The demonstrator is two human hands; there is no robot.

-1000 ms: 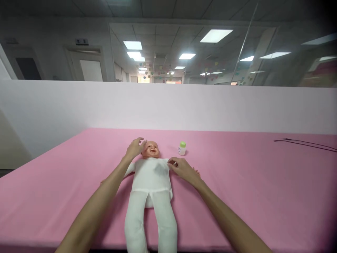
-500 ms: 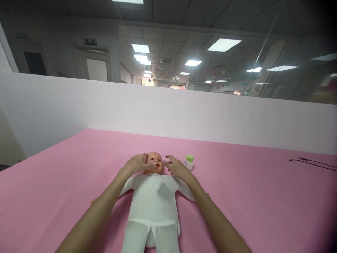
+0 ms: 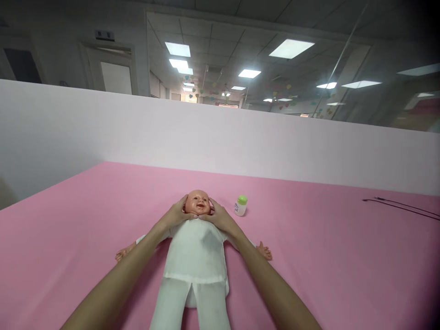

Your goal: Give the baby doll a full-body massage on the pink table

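The left hand and right hand clamp the smiling plastic baby doll's head mid-frame (a loose hold could let it slip).

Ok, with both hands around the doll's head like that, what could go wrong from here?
Two risks, I'd judge. The left hand and right hand cup the doll's head on either side, so uneven pressure might twist it or let it slip. The small bottle stands close beyond the right hand, so a sideways move could knock it over on the pink cloth.
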